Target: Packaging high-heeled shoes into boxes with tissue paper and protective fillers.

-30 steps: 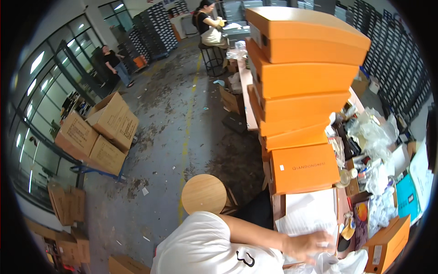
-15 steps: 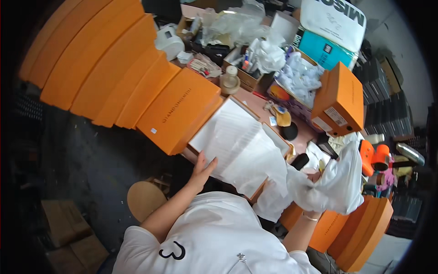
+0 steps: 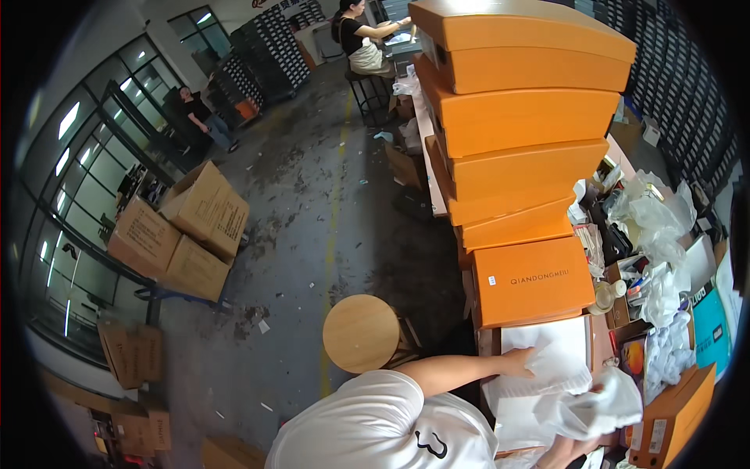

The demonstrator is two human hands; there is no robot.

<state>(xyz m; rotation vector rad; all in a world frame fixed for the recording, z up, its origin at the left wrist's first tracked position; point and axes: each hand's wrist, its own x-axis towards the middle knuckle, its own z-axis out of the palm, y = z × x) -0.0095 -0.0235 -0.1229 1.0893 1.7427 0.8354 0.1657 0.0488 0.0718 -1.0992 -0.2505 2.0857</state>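
An open shoe box [image 3: 486, 344] lined with white tissue paper [image 3: 547, 344] lies in front of me. My left hand [image 3: 517, 363] rests on that paper with its fingers stretched out. At the box's near right side, my right hand [image 3: 564, 453] is closed on a soft white bag [image 3: 600, 408]. The bag hangs over the hand and hides most of its fingers; what is inside the bag does not show. Just beyond the open box stands a closed orange shoe box [image 3: 534, 283].
A tall stack of orange boxes [image 3: 523, 125] rises on the bench. Clutter fills its right side: plastic bags [image 3: 652, 211], a small bottle [image 3: 605, 295] and an orange box [image 3: 673, 414]. A round stool [image 3: 361, 333] stands left. Cartons [image 3: 207, 211] sit on a trolley; two people are farther off.
My view has swung to the left, bringing the floor, cartons and two people into sight. My left hand stays at the paper; the white bag remains in my right hand.
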